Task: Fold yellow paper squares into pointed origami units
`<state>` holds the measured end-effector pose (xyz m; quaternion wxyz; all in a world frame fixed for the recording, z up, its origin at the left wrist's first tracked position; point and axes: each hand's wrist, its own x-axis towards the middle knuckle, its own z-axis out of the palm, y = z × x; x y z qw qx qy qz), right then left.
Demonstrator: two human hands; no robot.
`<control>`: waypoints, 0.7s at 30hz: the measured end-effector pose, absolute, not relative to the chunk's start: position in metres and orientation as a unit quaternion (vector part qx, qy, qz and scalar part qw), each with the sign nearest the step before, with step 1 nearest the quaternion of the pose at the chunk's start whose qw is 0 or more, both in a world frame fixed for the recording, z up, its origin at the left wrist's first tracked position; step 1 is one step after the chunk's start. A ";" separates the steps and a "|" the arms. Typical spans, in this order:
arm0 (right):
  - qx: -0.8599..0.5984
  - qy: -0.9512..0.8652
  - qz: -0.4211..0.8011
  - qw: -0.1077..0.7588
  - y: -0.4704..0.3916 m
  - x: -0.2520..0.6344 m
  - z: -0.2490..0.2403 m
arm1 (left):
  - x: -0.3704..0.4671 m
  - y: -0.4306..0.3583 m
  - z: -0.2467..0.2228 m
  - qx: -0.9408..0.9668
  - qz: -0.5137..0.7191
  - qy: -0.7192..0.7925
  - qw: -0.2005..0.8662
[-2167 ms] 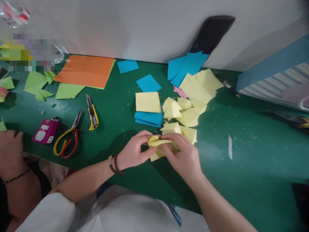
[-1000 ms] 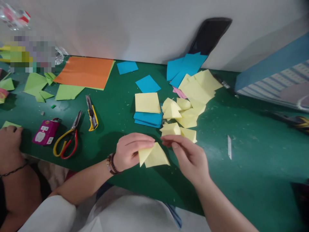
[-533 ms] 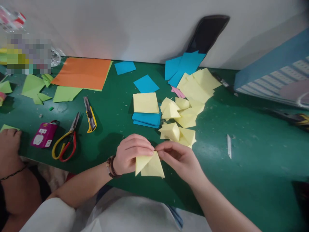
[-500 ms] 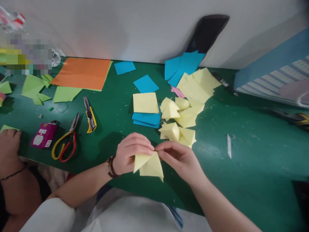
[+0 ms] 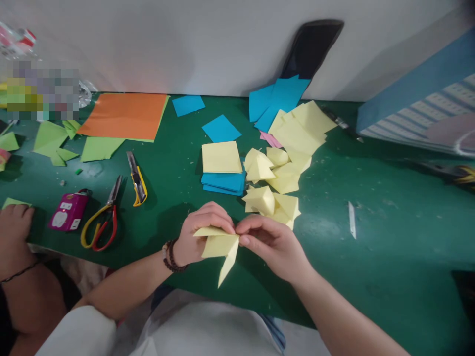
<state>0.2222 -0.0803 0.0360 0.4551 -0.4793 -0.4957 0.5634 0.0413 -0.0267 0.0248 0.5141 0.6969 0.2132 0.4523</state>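
Note:
Both my hands work on a piece of folded yellow paper (image 5: 218,245) near the table's front edge. My left hand (image 5: 202,232) is closed on its upper left part, the thumb hidden behind the paper. With thumb and forefinger, my right hand (image 5: 274,244) pinches its right corner. One narrow flap points down toward me. Just beyond my hands lie several folded yellow paper pieces (image 5: 260,165). To their left, a stack of yellow squares (image 5: 221,157) rests on blue paper squares (image 5: 223,182).
Scissors (image 5: 104,217), a yellow utility knife (image 5: 137,180) and a purple box (image 5: 69,211) lie left. Another person's hand (image 5: 15,222) rests at far left. Orange paper (image 5: 126,116) lies behind. A phone (image 5: 311,49) leans on the wall; a loose blade (image 5: 352,220) lies right.
The folded yellow paper has turned in my hands, so its flap now hangs narrow and edge-on, pointing down and left. My fingers keep their hold; the view has shifted slightly.

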 end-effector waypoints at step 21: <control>-0.447 -0.575 0.481 0.488 -0.081 0.232 0.034 | 0.038 -0.024 0.026 0.671 0.405 0.341 0.518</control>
